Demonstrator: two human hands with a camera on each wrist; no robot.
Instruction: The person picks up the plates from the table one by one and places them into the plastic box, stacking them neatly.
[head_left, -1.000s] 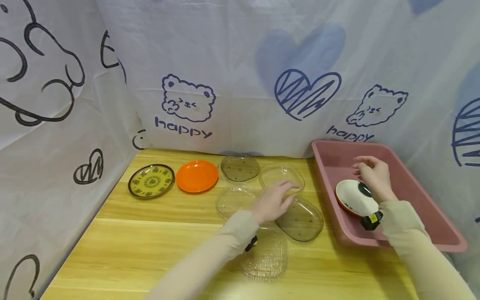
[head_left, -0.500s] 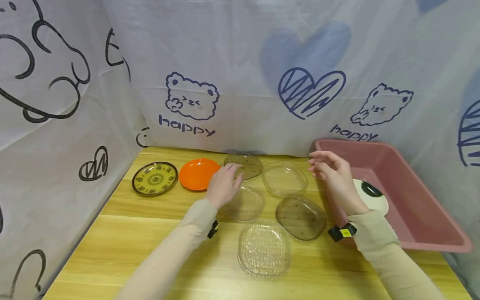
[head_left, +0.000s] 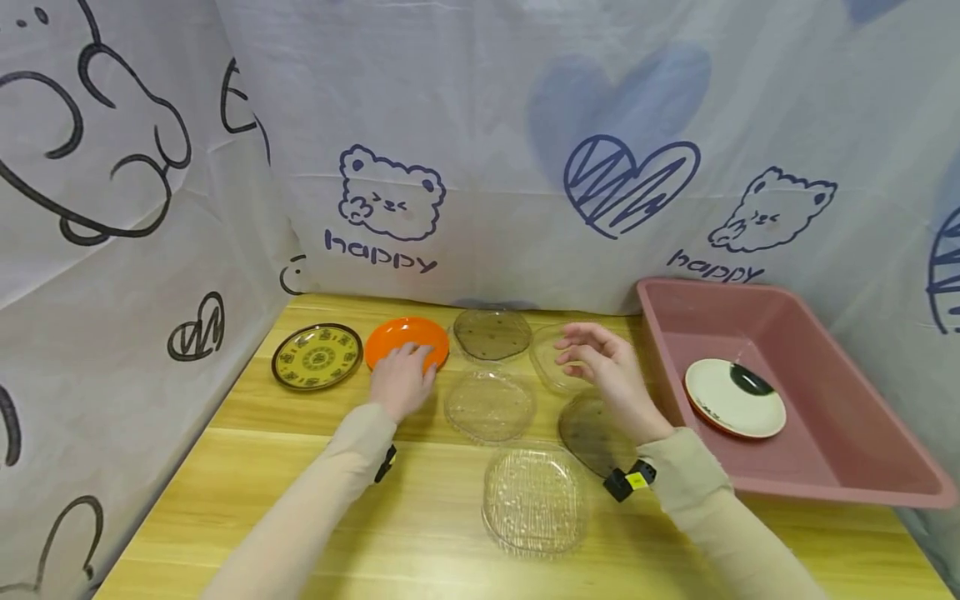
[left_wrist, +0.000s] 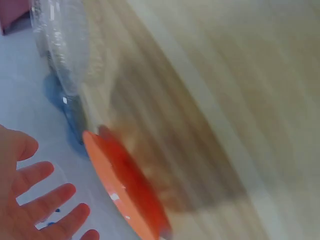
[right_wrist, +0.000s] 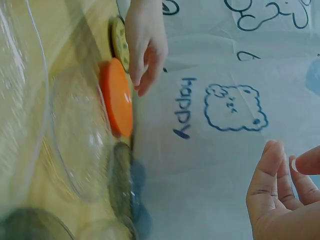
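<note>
My left hand (head_left: 402,379) hovers over the near edge of an orange plate (head_left: 397,333), with fingers spread and nothing in them. In the left wrist view the orange plate (left_wrist: 125,187) shows edge-on, apart from the fingers (left_wrist: 55,195). My right hand (head_left: 611,375) hangs in the air above a clear lid-like dish (head_left: 546,362) and a smoky-tinted one (head_left: 588,433), partly hiding both. Its fingers are loosely bent and hold nothing. A yellow patterned plate with a dark rim (head_left: 317,357) lies left of the orange one.
Other see-through dishes lie mid-table: a tinted one (head_left: 491,335) at the back, a clear one (head_left: 490,407) and a ribbed one (head_left: 535,502) nearer me. A pink tub (head_left: 832,400) at the right holds a white plate with a dark patch (head_left: 731,400). A printed cloth (head_left: 502,225) hangs behind the wooden table.
My left hand has moved left from above the see-through dishes to the orange plate. My right hand has come left out of the tub area to above the dishes, leaving the white plate behind.
</note>
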